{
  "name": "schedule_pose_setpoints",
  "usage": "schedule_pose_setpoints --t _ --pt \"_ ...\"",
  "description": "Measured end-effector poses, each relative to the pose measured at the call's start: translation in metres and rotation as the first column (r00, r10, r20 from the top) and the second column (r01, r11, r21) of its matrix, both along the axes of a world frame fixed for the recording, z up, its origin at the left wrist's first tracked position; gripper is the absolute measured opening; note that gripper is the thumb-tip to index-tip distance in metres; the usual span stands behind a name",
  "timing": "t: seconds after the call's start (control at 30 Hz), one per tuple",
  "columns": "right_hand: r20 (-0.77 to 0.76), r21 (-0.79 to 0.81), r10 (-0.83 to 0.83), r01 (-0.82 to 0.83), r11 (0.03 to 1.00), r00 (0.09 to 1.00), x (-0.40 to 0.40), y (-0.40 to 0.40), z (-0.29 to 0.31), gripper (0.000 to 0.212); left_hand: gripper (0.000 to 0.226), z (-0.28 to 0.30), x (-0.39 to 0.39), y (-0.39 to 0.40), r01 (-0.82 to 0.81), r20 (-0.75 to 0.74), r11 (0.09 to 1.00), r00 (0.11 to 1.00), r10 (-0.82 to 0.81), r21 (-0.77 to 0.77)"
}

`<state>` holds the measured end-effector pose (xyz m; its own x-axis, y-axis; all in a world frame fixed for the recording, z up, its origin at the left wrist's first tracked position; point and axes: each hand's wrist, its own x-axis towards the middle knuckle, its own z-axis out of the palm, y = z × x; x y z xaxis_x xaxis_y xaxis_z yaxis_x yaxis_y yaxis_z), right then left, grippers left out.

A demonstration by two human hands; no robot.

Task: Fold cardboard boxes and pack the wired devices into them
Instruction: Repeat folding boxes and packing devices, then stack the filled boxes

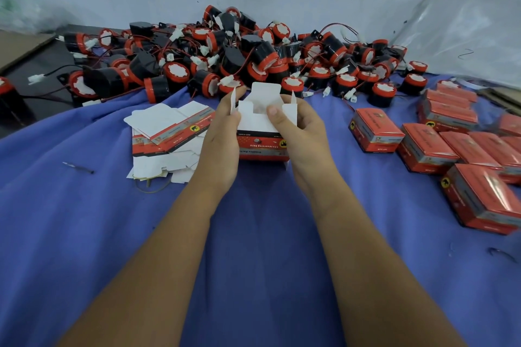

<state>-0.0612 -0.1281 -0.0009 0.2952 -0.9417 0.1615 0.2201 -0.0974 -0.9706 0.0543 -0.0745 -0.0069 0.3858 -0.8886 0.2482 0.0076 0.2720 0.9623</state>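
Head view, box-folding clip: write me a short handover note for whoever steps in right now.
Left hand and right hand both grip the half-folded box at centre, its white end flaps up and open; no device shows inside.
Flat box blanks lie stacked just left of it on the blue cloth.
Wired devices are heaped behind, along the wall.
Closed boxes sit at the right.
Done: a batch of boxes closed.
Left: finish folding this box, put a device in, close it, then repeat with the remaining blanks and devices.
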Motion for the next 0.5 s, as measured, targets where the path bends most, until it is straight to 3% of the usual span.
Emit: schedule_pose_setpoints --t 0.13,0.27,0.4,0.5 --pt "-0.019 -0.001 -0.003 0.003 1.000 1.000 0.0023 -0.0009 -0.0013 0.036 0.048 0.0007 -0.0012 0.0001 -0.004 -0.016 1.000 1.000 0.004 -0.010" --pt "-0.017 -0.003 -0.003 0.003 1.000 1.000 0.0025 -0.0012 -0.0030 0.032 0.044 0.0031 -0.0017 -0.0009 0.023 -0.142 1.000 0.990 -0.022 0.009" --pt "-0.039 -0.037 0.029 -0.031 0.999 0.999 0.0055 0.0009 -0.0025 0.023 0.029 0.0065 -0.0036 0.0001 -0.081 -0.038 0.997 0.996 0.081 0.010" --pt "-0.053 -0.039 0.035 -0.037 0.999 0.998 0.0079 0.0015 -0.0045 0.023 0.038 0.0030 -0.0060 -0.0042 -0.082 -0.007 0.996 0.997 0.082 0.016"
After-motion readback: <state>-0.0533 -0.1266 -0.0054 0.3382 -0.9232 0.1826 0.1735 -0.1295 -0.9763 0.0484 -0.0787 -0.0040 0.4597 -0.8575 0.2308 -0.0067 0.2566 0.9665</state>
